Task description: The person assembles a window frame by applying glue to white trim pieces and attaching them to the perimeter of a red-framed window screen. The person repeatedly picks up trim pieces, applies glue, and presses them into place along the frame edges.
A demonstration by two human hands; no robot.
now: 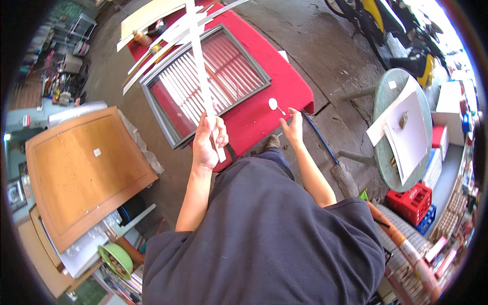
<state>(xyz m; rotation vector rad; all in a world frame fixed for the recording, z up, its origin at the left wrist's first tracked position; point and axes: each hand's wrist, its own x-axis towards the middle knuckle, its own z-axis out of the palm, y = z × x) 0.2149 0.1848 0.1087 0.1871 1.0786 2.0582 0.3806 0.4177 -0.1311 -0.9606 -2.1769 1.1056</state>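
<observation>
My left hand is closed around the lower end of a long, narrow white strip, which points up and away over the table. Beneath the strip, a grey-framed glass window panel lies on the red-covered table; light stripes show across its glass. My right hand hovers by the table's near right edge with its fingers apart and nothing in them. Just beyond its fingertips is a small white round piece with a thin stem on the red cloth. More white strips lie across the table's far left part.
On the left leans a wooden panel, with a green bowl below it. A round green table with white sheets stands at right, above a red crate. A blue rod slants beside the red table. Motorcycles stand far right.
</observation>
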